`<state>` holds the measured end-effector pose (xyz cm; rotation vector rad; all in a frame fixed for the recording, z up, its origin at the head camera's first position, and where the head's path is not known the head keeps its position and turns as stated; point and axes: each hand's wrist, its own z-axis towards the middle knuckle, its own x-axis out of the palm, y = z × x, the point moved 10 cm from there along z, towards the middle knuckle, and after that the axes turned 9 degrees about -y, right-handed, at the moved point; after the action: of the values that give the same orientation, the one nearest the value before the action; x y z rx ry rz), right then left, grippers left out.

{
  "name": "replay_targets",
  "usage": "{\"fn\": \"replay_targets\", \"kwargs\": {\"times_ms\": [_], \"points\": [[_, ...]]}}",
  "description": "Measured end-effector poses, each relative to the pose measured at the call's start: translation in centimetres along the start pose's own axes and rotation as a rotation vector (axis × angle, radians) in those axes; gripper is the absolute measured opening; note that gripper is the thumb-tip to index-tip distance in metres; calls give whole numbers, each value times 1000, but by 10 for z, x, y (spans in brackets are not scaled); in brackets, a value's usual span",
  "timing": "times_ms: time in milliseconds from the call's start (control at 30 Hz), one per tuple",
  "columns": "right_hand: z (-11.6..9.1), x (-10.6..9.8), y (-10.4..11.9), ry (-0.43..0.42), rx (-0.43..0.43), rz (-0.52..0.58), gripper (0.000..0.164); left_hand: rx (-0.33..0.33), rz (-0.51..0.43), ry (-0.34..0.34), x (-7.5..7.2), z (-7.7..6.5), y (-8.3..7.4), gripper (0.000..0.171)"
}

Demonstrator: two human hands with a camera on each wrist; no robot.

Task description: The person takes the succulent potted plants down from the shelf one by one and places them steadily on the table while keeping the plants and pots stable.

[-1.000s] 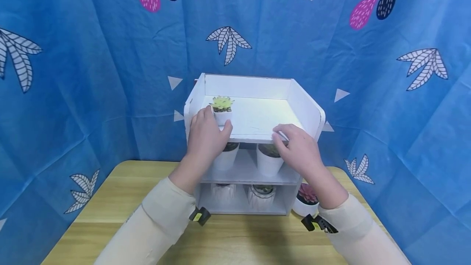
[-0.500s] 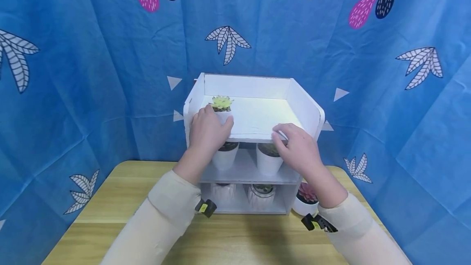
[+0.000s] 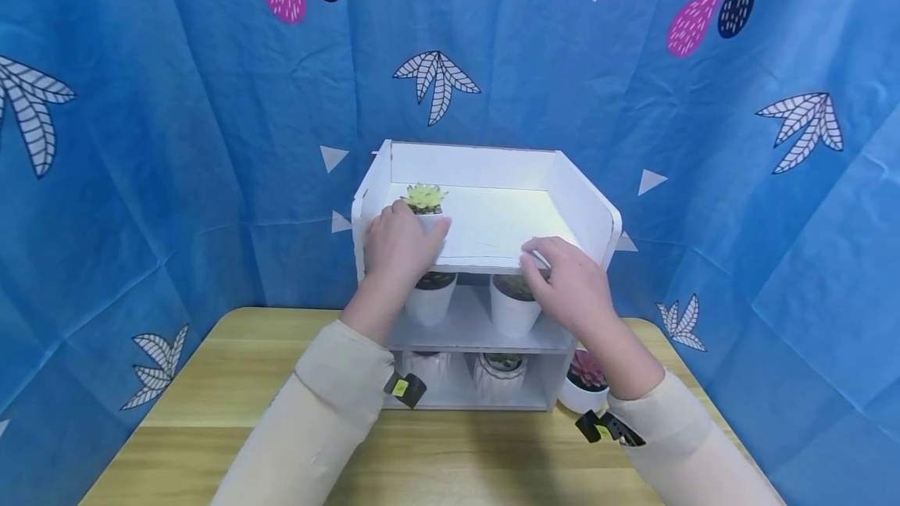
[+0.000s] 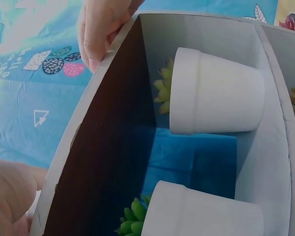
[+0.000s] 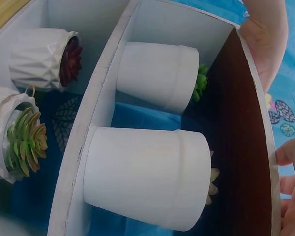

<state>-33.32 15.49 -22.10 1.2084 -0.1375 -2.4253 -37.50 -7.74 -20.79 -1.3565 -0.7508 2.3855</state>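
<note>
A small potted succulent (image 3: 424, 197), yellow-green in a white pot, sits at the left of the top shelf (image 3: 499, 217) of a white shelf unit. My left hand (image 3: 402, 244) grips its pot, thumb at the right side; the fingers cover most of the pot in the head view. My right hand (image 3: 573, 279) rests at the shelf's front edge, fingers loosely bent, with no object visible in it. In the right wrist view, the fingers (image 5: 290, 155) touch the top board's edge.
Two white pots with succulents (image 3: 515, 307) stand on the middle shelf, and two ribbed pots (image 3: 499, 377) on the bottom one. A pink succulent (image 3: 585, 381) stands right of the unit on the wooden table (image 3: 232, 389). A blue patterned cloth (image 3: 281, 139) hangs behind.
My left wrist and forearm have shifted slightly right, and the left thumb has moved a little right and up across the pot's front. The right hand stays where it was.
</note>
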Motion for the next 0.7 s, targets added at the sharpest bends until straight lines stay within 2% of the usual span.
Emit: {"fn": "replay_targets", "kwargs": {"times_ms": [300,700], "points": [[-1,-2,1,-8,-8,2,38,-37,-38,-2,-2,-1,1,83],[-1,-5,3,-18,-2,1,38,-24,-103,-14,-9,-6,1,80]]}}
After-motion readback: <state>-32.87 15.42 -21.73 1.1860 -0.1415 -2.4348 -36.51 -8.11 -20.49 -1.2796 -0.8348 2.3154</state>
